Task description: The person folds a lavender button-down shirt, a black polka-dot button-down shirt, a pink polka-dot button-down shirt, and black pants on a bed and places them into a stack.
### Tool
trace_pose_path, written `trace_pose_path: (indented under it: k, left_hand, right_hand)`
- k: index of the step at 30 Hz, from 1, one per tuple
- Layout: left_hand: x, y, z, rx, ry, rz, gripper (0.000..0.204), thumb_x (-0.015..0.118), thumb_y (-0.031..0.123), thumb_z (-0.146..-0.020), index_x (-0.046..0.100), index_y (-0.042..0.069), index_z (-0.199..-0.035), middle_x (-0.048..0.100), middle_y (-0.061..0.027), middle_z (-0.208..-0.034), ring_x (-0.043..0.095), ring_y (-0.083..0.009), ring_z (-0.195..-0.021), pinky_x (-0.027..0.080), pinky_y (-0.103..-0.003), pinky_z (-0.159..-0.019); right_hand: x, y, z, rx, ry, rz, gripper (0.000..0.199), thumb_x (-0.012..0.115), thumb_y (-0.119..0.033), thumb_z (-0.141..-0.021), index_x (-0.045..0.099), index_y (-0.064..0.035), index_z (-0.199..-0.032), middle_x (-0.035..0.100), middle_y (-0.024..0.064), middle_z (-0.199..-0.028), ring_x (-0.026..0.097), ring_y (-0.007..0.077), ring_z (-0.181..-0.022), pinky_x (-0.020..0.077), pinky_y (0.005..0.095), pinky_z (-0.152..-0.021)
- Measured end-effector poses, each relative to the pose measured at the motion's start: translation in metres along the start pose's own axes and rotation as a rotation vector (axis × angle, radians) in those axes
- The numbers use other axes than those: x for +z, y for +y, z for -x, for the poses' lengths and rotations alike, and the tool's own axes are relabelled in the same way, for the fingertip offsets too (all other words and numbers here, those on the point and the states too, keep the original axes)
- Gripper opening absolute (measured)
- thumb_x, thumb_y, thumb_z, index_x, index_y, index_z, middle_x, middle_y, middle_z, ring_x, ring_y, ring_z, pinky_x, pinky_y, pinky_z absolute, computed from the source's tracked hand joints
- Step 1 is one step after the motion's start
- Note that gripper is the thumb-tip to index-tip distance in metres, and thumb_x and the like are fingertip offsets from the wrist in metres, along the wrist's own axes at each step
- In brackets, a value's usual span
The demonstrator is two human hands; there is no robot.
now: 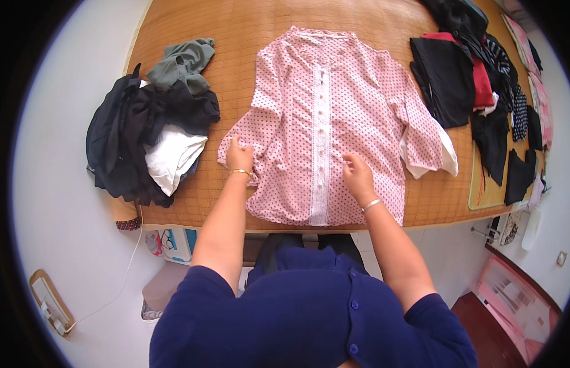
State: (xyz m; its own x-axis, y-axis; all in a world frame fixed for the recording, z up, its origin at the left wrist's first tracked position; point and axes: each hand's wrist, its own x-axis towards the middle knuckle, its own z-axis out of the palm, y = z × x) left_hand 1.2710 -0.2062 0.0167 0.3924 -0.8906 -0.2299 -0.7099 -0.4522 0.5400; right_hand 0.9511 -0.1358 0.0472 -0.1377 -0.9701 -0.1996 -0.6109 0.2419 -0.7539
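Note:
A pink dotted blouse with a white lace button strip lies spread face up, its collar at the far side. My left hand is at the cuff end of the left-side sleeve, its fingers closed on the fabric. The other sleeve is bent down along the right side, with a piece of white cloth showing from under it. Just right of the lace strip, my right hand is over the blouse front. Its fingers are loosely curled and a little apart, with nothing visible in them.
A heap of black, white and grey-green clothes lies at left on the brown quilted mat. Folded black trousers and several dark garments are at right. The bed's near edge runs just before my body.

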Motion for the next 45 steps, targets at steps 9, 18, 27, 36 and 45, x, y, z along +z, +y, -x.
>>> trace_pose_path:
  k: [9,18,27,36,45]
  left_hand:
    - [-0.027,-0.053,0.016,-0.053,0.229,0.032,0.038,0.065,0.008,-0.074,0.055,0.003,-0.11,0.057,-0.0178,-0.104,0.056,-0.0304,-0.096,0.046,-0.037,-0.082]
    - [-0.025,-0.083,0.012,-0.278,-0.031,0.72,0.012,0.056,0.003,-0.085,0.057,0.002,-0.097,0.061,-0.0038,-0.085,0.058,-0.0115,-0.074,0.048,-0.023,-0.069]
    - [-0.031,-0.03,0.06,-0.034,-0.325,0.546,0.017,0.056,0.01,-0.087,0.057,0.003,-0.103,0.062,-0.0057,-0.092,0.06,-0.0183,-0.076,0.05,-0.03,-0.072]
    - [0.036,0.042,-0.108,0.27,-0.267,0.521,0.038,0.05,0.027,-0.091,0.048,0.001,-0.118,0.053,-0.0177,-0.117,0.052,-0.0264,-0.107,0.042,-0.036,-0.09]
    - [0.034,0.047,-0.052,0.169,-0.2,-0.064,0.028,0.054,0.007,-0.078,0.057,-0.005,-0.104,0.059,-0.0263,-0.089,0.056,-0.0419,-0.085,0.046,-0.047,-0.079]
  right_hand:
    - [0.121,-0.165,-0.117,-0.483,-0.327,0.127,0.016,0.059,-0.01,-0.08,0.062,-0.0051,-0.094,0.064,0.0157,-0.091,0.061,0.0323,-0.085,0.0495,0.0396,-0.077]
    - [0.204,-0.175,-0.075,-0.47,-0.652,0.542,0.033,0.058,-0.013,-0.08,0.053,-0.0023,-0.11,0.058,0.0163,-0.107,0.058,0.0309,-0.097,0.0501,0.0374,-0.079]
    - [0.216,-0.254,-0.104,-0.205,-0.771,-0.458,0.021,0.056,-0.022,-0.084,0.055,-0.0019,-0.08,0.058,0.0152,-0.071,0.054,0.0275,-0.064,0.0453,0.0374,-0.064]
    - [0.014,-0.296,-0.197,-0.227,-0.935,-1.017,0.031,0.047,0.002,-0.081,0.054,0.005,-0.111,0.06,0.012,-0.105,0.059,0.018,-0.095,0.0492,0.0316,-0.086]
    - [-0.042,-0.026,-0.187,0.736,-0.095,-1.066,0.058,0.05,-0.03,-0.091,0.032,-0.0002,-0.137,0.044,0.0154,-0.132,0.052,0.0241,-0.111,0.0443,0.0368,-0.093]
